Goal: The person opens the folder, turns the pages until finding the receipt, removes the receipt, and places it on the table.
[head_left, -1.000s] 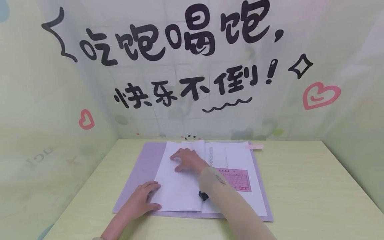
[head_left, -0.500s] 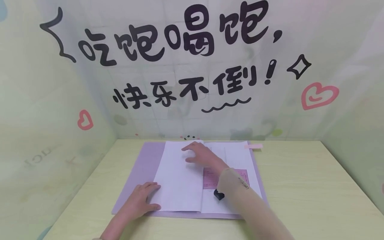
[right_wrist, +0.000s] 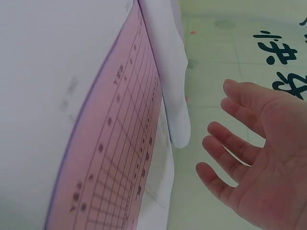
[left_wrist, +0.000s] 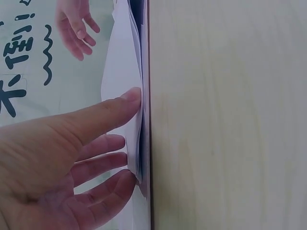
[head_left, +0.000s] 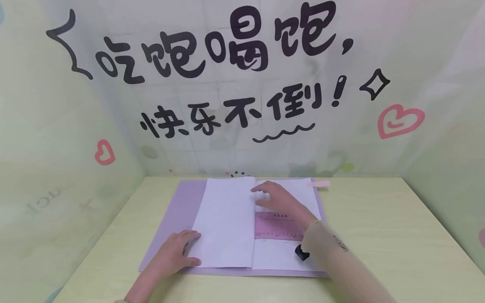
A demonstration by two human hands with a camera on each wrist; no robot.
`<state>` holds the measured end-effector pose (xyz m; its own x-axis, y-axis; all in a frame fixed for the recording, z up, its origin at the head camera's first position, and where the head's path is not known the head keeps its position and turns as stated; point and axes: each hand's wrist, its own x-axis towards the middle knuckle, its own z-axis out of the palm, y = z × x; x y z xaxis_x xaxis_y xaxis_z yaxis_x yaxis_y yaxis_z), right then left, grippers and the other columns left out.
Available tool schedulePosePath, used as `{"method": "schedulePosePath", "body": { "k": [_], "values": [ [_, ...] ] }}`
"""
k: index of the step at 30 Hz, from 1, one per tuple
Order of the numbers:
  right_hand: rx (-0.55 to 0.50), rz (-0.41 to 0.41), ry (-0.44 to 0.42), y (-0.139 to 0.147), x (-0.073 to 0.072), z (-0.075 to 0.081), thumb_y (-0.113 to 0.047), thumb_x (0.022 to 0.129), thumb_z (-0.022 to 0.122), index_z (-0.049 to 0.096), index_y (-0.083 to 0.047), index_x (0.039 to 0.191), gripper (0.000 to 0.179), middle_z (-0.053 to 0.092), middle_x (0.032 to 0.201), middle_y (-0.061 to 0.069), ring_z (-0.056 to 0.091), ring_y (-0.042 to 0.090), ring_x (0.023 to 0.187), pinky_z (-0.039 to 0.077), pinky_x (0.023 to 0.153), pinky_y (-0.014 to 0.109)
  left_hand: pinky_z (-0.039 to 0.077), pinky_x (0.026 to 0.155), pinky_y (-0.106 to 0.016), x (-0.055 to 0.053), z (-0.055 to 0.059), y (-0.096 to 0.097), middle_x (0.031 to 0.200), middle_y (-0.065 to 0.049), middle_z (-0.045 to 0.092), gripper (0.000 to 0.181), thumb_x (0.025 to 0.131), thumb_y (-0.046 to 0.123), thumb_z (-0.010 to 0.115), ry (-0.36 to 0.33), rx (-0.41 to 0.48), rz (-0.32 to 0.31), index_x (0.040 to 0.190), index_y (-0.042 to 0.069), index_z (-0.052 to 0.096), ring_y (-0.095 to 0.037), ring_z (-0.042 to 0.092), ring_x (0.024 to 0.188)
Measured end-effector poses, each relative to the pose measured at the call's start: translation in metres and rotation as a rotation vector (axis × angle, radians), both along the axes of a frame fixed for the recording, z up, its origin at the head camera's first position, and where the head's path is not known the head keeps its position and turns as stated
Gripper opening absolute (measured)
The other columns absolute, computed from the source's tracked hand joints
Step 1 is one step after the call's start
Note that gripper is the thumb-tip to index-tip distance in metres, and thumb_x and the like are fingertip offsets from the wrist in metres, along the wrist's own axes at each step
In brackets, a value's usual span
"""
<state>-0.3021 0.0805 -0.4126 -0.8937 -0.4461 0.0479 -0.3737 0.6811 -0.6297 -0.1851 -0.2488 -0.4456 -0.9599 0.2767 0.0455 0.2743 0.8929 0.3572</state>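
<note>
A booklet of white pages lies spread in a light purple cover (head_left: 188,198) on the table. Its left page (head_left: 223,227) is blank, and a pink printed form (head_left: 276,223) lies on the right page (head_left: 276,254). My left hand (head_left: 175,254) rests at the left page's lower left edge. In the left wrist view its thumb (left_wrist: 128,96) and fingertips touch the page edges. My right hand (head_left: 280,198) hovers over the upper right page near the fold, fingers loosely bent, holding nothing. The right wrist view has the right hand (right_wrist: 261,158) apart from the paper.
A pale pink tab (head_left: 320,184) sticks out past the cover's upper right edge. The wood-grain table (head_left: 382,235) extends on both sides of the booklet. Behind stands a pale wall panel (head_left: 204,155) with black lettering, and side panels flank the table.
My right hand has moved right, from the left page across the fold to above the right page. The left page now lies flatter, and more of the pink form shows. My left hand stays put.
</note>
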Motion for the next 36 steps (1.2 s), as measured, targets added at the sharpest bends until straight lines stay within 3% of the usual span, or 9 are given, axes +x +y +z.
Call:
{"method": "schedulePosePath", "body": {
  "k": [8,14,21,31,36],
  "values": [
    [-0.069,-0.042,0.007,0.034,0.02,-0.005,-0.022,0.095,0.065,0.06,-0.015,0.134,0.04,0.061,0.135,0.01,0.058,0.03,0.122,0.05,0.101,0.048,0.049,0.1,-0.052,0.0,0.0,0.001,0.129,-0.011,0.065,0.069,0.064,0.034,0.09,0.03,-0.002,-0.008,0.124,0.009,0.065,-0.035,0.059,0.115],
    [-0.153,-0.08,-0.027,0.058,0.03,-0.018,-0.019,0.092,0.067,0.058,-0.01,0.136,0.045,0.063,0.129,0.015,0.061,0.031,0.115,0.054,0.095,0.046,0.049,0.1,-0.053,0.001,-0.001,0.001,0.129,-0.013,0.065,0.07,0.064,0.033,0.089,0.026,0.013,-0.014,0.124,0.007,0.065,-0.037,0.059,0.116],
    [-0.205,-0.148,-0.057,0.084,0.042,-0.03,-0.014,0.088,0.071,0.059,-0.006,0.133,0.047,0.063,0.127,0.019,0.06,0.033,0.112,0.052,0.097,0.05,0.048,0.101,-0.054,0.001,-0.001,0.001,0.131,-0.013,0.064,0.07,0.064,0.033,0.089,0.015,0.021,-0.012,0.124,0.008,0.065,-0.038,0.058,0.118],
    [-0.098,-0.229,-0.029,0.108,0.065,-0.037,-0.014,0.078,0.08,0.061,-0.008,0.131,0.057,0.059,0.119,0.016,0.051,0.027,0.103,0.043,0.083,0.033,0.048,0.101,-0.054,0.001,0.0,0.002,0.131,-0.012,0.064,0.07,0.064,0.035,0.089,0.014,0.013,-0.011,0.124,0.009,0.065,-0.037,0.058,0.118],
    [-0.069,-0.207,-0.034,0.115,0.069,-0.044,-0.018,0.078,0.082,0.061,-0.007,0.132,0.059,0.058,0.117,0.015,0.051,0.025,0.101,0.044,0.082,0.031,0.049,0.1,-0.052,0.002,0.001,0.001,0.13,-0.011,0.064,0.069,0.063,0.035,0.089,0.019,0.005,-0.009,0.124,0.009,0.066,-0.036,0.059,0.117]
  ]
}}
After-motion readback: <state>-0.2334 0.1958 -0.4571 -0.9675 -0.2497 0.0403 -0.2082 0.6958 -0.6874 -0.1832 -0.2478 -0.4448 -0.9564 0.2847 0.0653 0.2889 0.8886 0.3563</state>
